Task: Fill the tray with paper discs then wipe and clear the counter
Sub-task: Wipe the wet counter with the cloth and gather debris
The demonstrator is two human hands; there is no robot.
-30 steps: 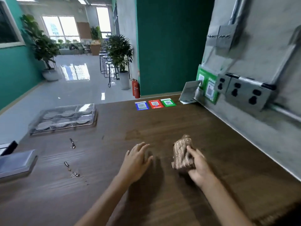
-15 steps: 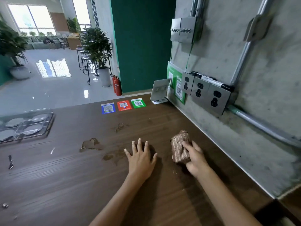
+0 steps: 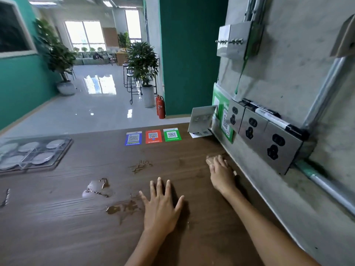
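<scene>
Right hand (image 3: 221, 173) presses cloth (image 3: 211, 159) along the wall edge; left hand (image 3: 161, 206) — fingers spread, empty — braces on the wet bench (image 3: 57, 227).

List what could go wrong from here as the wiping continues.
The right hand pushes the cloth close under the wall sockets; moisture could reach them. Puddles lie beside the flat left hand, which could slip or smear them. A wide sweep might push liquid toward the QR cards.

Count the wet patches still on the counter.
4: one mid-counter below the red card, one pale puddle further left, one by the left hand, and a small streak at the left edge.
</scene>
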